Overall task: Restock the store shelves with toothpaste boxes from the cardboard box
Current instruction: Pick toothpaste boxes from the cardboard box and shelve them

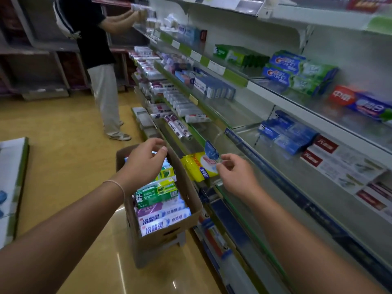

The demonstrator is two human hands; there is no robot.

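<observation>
A brown cardboard box (186, 196) stands on the floor beside the shelves, filled with toothpaste boxes (158, 195) in green, purple and white. My left hand (145, 162) hovers over the box's far end, fingers loosely curled, holding nothing. My right hand (234, 176) is at the shelf edge to the right of the box, its fingertips near a small blue shelf tag (211, 150); whether it pinches the tag is unclear. The store shelves (275, 132) on the right carry blue, green and red toothpaste boxes.
Another person (99, 60) stands further down the aisle, reaching onto an upper shelf. A yellow packet (196, 166) lies on the low shelf beside the box. A low display edge (14, 187) is at the left. The yellow floor (70, 145) lies between.
</observation>
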